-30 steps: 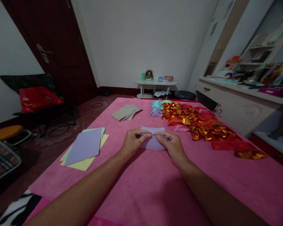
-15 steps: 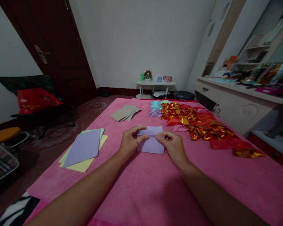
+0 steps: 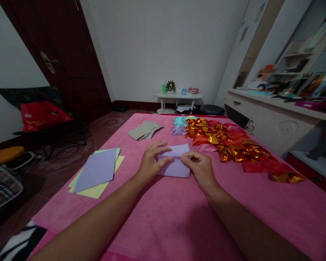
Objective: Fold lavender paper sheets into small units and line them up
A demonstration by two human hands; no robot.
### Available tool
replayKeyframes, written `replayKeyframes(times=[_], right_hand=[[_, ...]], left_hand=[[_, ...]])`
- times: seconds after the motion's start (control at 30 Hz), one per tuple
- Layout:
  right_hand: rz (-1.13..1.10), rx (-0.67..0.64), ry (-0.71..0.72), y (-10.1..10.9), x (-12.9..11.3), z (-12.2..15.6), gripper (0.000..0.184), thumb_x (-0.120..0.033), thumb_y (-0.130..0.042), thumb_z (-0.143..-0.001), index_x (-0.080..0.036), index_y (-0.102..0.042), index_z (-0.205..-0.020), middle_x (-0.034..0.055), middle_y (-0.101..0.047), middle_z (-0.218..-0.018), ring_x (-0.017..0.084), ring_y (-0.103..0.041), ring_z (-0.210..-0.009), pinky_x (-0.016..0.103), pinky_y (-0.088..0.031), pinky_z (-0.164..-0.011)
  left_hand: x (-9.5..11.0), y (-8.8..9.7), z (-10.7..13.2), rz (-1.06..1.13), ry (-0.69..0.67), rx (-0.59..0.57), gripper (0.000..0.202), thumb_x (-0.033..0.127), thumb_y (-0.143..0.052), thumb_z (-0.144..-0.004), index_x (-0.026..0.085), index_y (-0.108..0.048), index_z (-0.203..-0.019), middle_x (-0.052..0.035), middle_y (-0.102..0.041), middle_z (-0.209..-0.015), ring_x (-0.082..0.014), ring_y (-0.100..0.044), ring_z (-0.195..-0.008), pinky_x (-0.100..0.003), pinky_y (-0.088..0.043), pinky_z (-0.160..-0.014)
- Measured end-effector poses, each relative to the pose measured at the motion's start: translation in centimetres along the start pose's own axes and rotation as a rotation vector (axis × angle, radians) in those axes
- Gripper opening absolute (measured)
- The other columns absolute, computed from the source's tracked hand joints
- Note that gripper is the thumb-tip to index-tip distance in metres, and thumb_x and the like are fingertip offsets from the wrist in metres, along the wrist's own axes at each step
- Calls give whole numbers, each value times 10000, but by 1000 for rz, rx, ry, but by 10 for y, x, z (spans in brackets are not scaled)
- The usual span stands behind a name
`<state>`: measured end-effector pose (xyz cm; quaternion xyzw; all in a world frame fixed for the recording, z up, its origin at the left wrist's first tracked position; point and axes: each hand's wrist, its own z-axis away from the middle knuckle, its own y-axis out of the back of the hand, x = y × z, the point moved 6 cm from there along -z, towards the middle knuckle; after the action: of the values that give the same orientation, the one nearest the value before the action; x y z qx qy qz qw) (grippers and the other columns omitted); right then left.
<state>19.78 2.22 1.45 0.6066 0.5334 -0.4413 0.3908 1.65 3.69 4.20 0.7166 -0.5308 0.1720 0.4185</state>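
Note:
A sheet of lilac paper (image 3: 176, 169) lies in front of me on the pink table cover (image 3: 163, 214), with a raised fold running across its middle. My left hand (image 3: 154, 157) has its thumb and fingers around the left end of that fold. At the right end, my right hand (image 3: 199, 165) pinches the fold between thumb and forefinger. The left fingertips partly cover the sheet's upper left. To the left lies a fanned stack of lilac, green and yellow paper (image 3: 96, 170).
Grey paper pieces (image 3: 145, 130) lie towards the far left of the table. Rows of folded gold and red foil shapes (image 3: 228, 141) cover the right side, beside blue and lilac folded papers (image 3: 179, 129). A white dresser (image 3: 274, 116) stands at the right.
The fingers of my left hand have lifted and spread a little, and the hand has turned slightly. My right hand keeps its pinch at almost the same spot.

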Motion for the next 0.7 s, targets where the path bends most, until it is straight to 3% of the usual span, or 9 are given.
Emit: replayKeyframes(times=[0.13, 0.3, 0.43, 0.57, 0.7], right_hand=[[-16, -7, 14, -1, -1, 0, 146, -307, -745, -652, -174, -690, -682, -2, -622, -682, 126, -502, -619, 249, -379, -564], [-44, 17, -33, -1, -1, 1, 189, -322, -766, -626, -176, -682, -711, -6, -619, -648, 122, -513, -580, 241, -390, -534], [-191, 32, -84, -1, 3, 2, 291, -298, -808, -572, -194, -635, -783, -12, -638, -693, 132, -564, -623, 240, -431, -568], [-211, 45, -96, 3, 10, 0, 234, -312, -795, -600, -193, -625, -709, -21, -604, -669, 117, -534, -595, 234, -421, -555], [-103, 85, 52, 9, 3, -2, 167, -301, -788, -612, -194, -670, -661, 46, -608, -1022, 182, -564, -905, 260, -454, -688]], left_hand=[[-8, -9, 4, 179, 154, -80, 312, 316, -706, -732, 187, -702, -1016, -66, -715, -981, -202, -648, -894, -307, -507, -806], [-12, -7, 6, 269, 208, 12, 221, 268, -722, -705, 168, -732, -902, -60, -731, -902, -181, -659, -819, -251, -511, -714], [-13, -5, 6, 289, 225, 56, 171, 264, -725, -695, 168, -741, -835, -52, -734, -824, -160, -651, -713, -224, -497, -609], [-11, -3, 7, 291, 222, 87, 149, 254, -738, -679, 175, -740, -805, -37, -731, -790, -143, -639, -678, -210, -488, -588], [-7, -1, 6, 296, 192, 97, 110, 236, -739, -675, 181, -738, -770, -30, -728, -770, -136, -631, -680, -211, -484, -620]])
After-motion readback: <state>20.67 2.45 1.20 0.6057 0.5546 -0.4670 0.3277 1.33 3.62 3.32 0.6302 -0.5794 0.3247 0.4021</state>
